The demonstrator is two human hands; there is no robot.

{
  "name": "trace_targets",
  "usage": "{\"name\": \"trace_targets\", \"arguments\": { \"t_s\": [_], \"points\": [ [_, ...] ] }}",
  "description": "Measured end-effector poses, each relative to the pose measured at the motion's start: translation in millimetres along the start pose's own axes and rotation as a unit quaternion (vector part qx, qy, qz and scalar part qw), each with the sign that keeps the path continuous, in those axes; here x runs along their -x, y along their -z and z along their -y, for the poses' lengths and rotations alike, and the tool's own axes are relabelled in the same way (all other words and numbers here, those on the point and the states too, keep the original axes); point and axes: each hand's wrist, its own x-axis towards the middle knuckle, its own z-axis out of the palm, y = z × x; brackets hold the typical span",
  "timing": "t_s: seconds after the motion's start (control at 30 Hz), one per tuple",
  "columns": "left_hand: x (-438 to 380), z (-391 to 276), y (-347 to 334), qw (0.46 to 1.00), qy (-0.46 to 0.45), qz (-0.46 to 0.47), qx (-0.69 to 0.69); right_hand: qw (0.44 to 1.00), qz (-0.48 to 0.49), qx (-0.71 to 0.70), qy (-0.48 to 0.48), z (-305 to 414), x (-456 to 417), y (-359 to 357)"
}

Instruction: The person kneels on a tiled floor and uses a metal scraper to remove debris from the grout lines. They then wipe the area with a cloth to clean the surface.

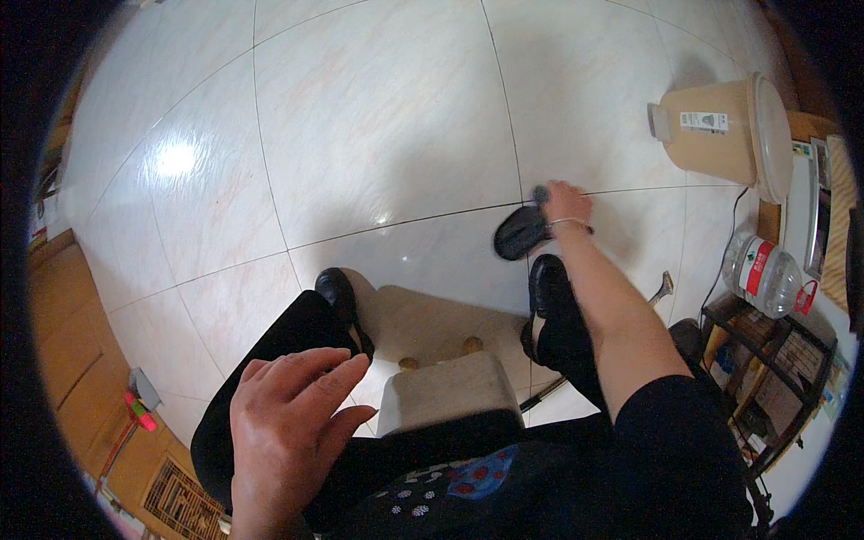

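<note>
My right hand (pixel 565 201), blurred and with a bracelet at the wrist, reaches down over a black shoe (pixel 518 234). The wrist covers part of that shoe. A small dark object (pixel 540 194) shows at the fingertips, too blurred to name. Whether the fingers grip it or the shoe cannot be told. Raised above my left knee, my left hand (pixel 297 412) holds nothing; its thumb stands apart from the fingers. Black shoes are on both my feet, the left shoe (pixel 335 287) and the right shoe (pixel 545 280).
Beneath me is a padded stool (pixel 445 391) on a tiled floor (pixel 378 121). To the right stand a lidded tan bin (pixel 709 135), a large clear plastic bottle (pixel 763 273) with a red handle and a dark rack (pixel 763 378). Wooden cabinets (pixel 67 304) line the left.
</note>
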Motion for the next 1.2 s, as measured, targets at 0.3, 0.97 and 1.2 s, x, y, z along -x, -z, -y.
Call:
{"name": "trace_targets", "arguments": {
  "t_s": [0.3, 0.97, 1.2],
  "points": [
    [-1.7, 5.7, -7.2, 0.997, 0.049, 0.031, 0.050, 0.987, -0.043, 0.051, -0.143, -77.9, -20.7, -15.0],
    [-11.7, -33.4, -5.2, 0.998, -0.061, 0.010, 0.004, 0.975, -0.168, -0.117, 0.087, 6.3, 51.3, -90.8],
    [-5.0, -25.0, -3.1, 0.998, -0.056, -0.002, -0.003, 0.997, -0.025, -0.013, 0.078, -37.8, 46.1, -30.5]
  ]
}}
